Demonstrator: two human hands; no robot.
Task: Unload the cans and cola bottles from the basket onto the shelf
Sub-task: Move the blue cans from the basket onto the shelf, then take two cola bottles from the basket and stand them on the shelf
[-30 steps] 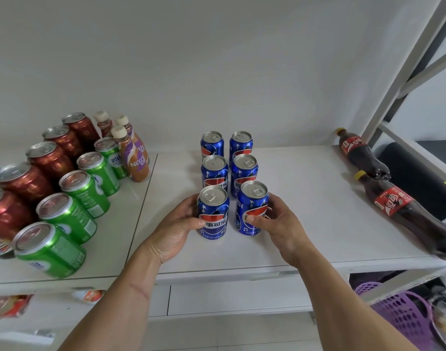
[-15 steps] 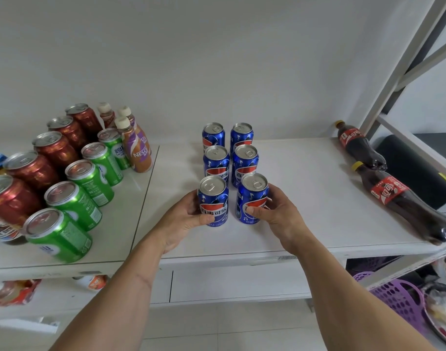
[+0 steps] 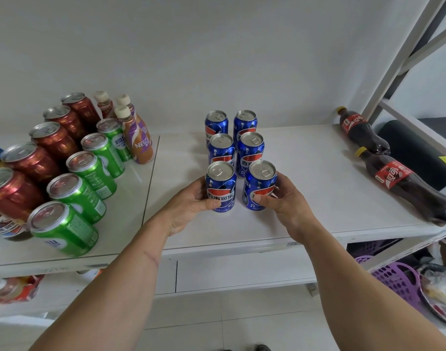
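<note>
front pair, blue cans: left hand [image 3: 191, 207] wraps left can [image 3: 221, 190], right hand [image 3: 284, 200] wraps right can [image 3: 259, 188], set just before the four-can block [image 3: 235, 138], likely extending both columns.

You are standing at what looks like a small shop's stock shelf [image 3: 305, 173] or a storeroom: a white metal rack against a bare wall. Blue cola cans [image 3: 249, 150] stand in neat paired rows, green cans [image 3: 90, 171] and red cans [image 3: 39, 158] line its left end, and cola bottles [image 3: 394, 181] lie along its right edge.
</note>
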